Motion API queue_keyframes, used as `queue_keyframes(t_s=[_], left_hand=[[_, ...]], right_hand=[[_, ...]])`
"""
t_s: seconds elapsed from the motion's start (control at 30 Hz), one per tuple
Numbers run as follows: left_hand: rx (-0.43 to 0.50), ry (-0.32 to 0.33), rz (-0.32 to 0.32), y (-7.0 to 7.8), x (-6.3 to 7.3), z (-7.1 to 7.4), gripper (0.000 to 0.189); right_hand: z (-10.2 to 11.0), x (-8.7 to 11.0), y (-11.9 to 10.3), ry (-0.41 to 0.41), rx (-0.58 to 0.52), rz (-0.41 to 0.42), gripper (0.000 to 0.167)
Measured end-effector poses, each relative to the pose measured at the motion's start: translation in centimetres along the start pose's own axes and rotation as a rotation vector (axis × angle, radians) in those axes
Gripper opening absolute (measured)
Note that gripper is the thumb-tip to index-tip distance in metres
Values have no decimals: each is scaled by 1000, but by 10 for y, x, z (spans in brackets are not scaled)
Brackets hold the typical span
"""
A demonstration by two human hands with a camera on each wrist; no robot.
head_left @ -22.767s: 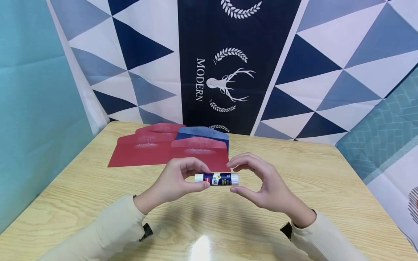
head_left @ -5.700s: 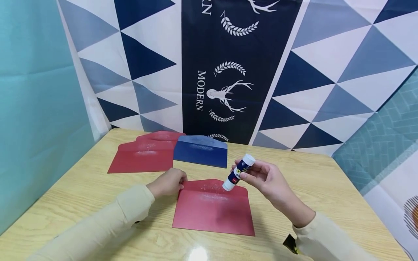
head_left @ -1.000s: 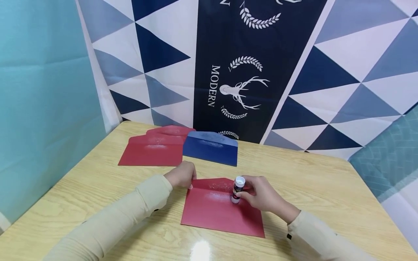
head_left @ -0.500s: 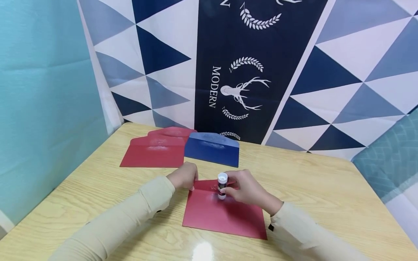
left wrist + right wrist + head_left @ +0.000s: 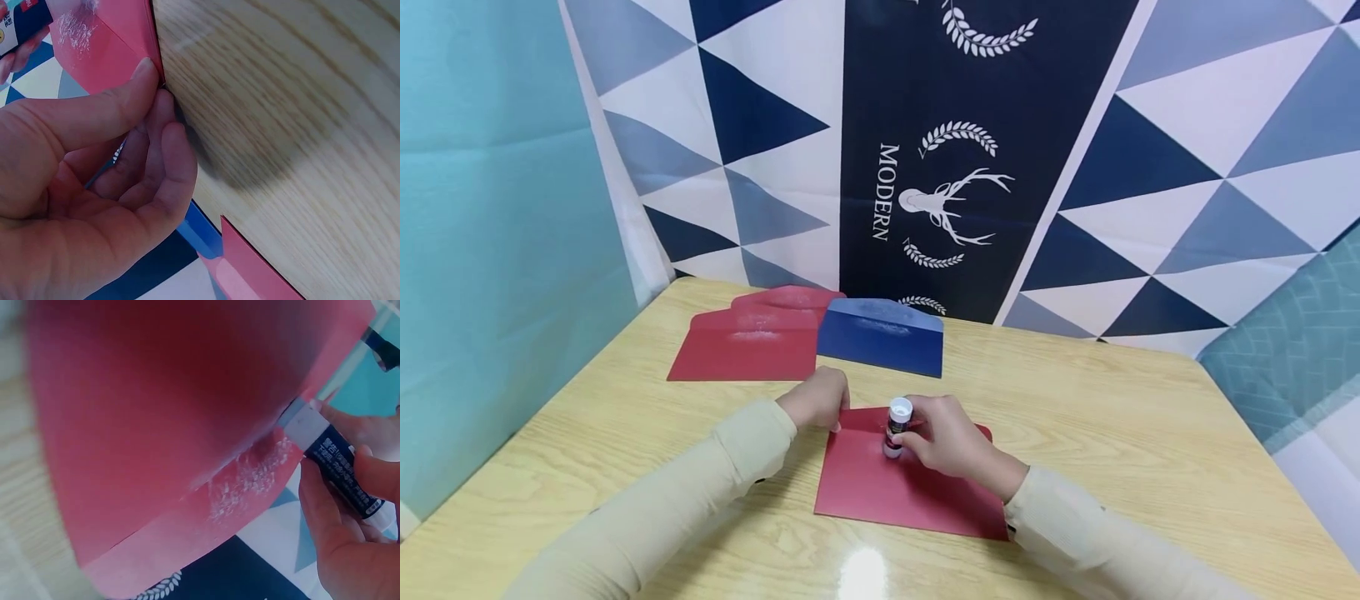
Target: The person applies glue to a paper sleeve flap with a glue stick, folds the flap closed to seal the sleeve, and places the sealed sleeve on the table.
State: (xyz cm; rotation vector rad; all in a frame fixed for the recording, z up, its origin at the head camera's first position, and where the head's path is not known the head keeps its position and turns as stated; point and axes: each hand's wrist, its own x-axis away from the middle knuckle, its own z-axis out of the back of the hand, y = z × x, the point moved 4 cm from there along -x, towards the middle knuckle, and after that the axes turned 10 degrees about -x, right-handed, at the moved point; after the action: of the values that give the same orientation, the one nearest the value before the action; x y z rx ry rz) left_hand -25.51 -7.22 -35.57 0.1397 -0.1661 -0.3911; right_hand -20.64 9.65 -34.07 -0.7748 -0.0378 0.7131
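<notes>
The glue stick stands over the red envelope, near the crease between body and flap. Its long axis is close to vertical in the head view, leaning slightly, with a white end uppermost and the other pointing down at the paper. The right hand grips it between thumb and fingers. The lower end appears to meet the paper, though shadow there prevents firm confirmation of contact.

The envelope lies with its long axis running across the table, flap extended away from the person. The left hand pinches its left edge near the flap; the left wrist view shows the thumb and fingertip meeting at that edge, a detail the head view largely conceals.

The right wrist view shows white streaks along the flap and lettering on the dark label (the head view leaves much of that flap behind the hand). Only the head view gives the full layout behind: a blue envelope and two further red envelopes, flaps likewise extended, white marks visible.
</notes>
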Motion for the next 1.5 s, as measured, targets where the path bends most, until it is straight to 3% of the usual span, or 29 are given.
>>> queue_keyframes(t_s=[0.23, 0.5, 0.9, 1.23, 1.5], left_hand=[[1, 16, 0, -1, 2, 0, 15], [1, 14, 4, 2, 4, 1, 15], [47, -2, 9, -1, 3, -2, 15], [56, -19, 4, 1, 4, 1, 18], [19, -22, -14, -6, -6, -7, 20]], right_hand=[[10, 13, 4, 27, 62, 13, 19], [23, 31, 12, 50, 47, -17, 19], [40, 41, 17, 45, 123, -24, 19], [51, 25, 3, -8, 195, 13, 16], [38, 1, -13, -23, 70, 21, 14]])
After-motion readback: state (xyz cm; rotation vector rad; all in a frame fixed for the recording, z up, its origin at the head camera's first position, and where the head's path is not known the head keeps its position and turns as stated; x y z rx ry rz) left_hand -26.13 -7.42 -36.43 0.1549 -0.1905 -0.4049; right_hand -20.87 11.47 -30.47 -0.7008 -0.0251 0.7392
